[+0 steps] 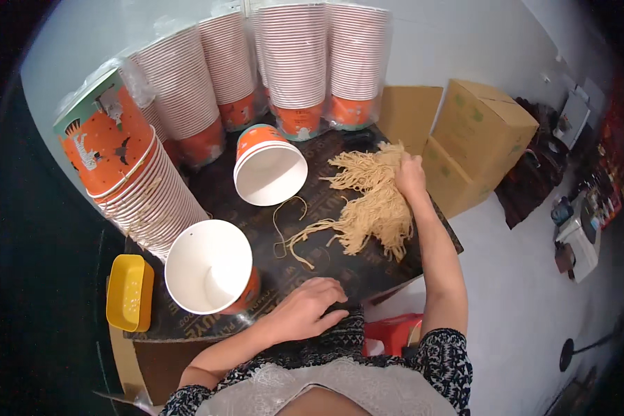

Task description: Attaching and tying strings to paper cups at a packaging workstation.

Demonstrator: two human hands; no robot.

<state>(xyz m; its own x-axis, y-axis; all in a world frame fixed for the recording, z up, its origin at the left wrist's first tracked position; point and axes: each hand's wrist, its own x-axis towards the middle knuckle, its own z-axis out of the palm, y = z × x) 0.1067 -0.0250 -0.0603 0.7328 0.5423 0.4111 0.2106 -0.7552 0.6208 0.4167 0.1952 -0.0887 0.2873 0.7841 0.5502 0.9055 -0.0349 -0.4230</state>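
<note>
My right hand (410, 177) reaches to the right side of the dark table, its fingers closed on the far right edge of a heap of tan cords (371, 211). Its fingertips are partly lost among the strands. My left hand (310, 308) is held over the table's front edge, thumb apart from loosely curved fingers, with nothing in it. Just left of it, a white-lined paper bucket (211, 267) stands tilted, its mouth toward me. Behind lies a short nest of orange paper buckets (270, 166) on its side. One loose cord (277, 225) curls between this nest and the heap.
A tall leaning stack of buckets (142, 187) with cords along its side stands at left, near a yellow plastic tray (130, 292). Plastic-wrapped bucket stacks (295, 62) line the wall. Cardboard boxes (475, 132) stand beyond the table's right edge; a red stool (395, 333) is below.
</note>
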